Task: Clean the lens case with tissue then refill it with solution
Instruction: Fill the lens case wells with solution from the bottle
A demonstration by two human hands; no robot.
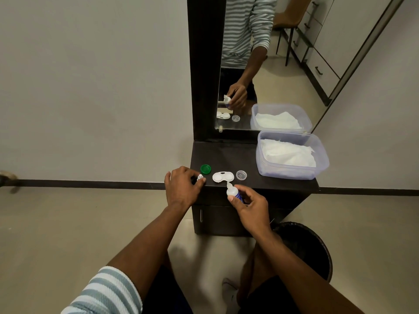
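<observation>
The white lens case (223, 177) lies open on the dark dresser top (226, 155), both wells facing up. A green lid (205, 169) rests to its left and a clear lid (241, 175) to its right. My right hand (249, 208) grips the solution bottle (233, 191), uncapped, its nozzle tilted toward the case's front edge. My left hand (181, 186) sits at the dresser's left front corner, fingers closed around the small white bottle cap (200, 177).
A clear plastic tub of white tissues (292, 155) stands at the back right of the dresser. A mirror (260, 64) rises behind it. A black waste bin (306, 245) sits on the floor to the right, below my right arm.
</observation>
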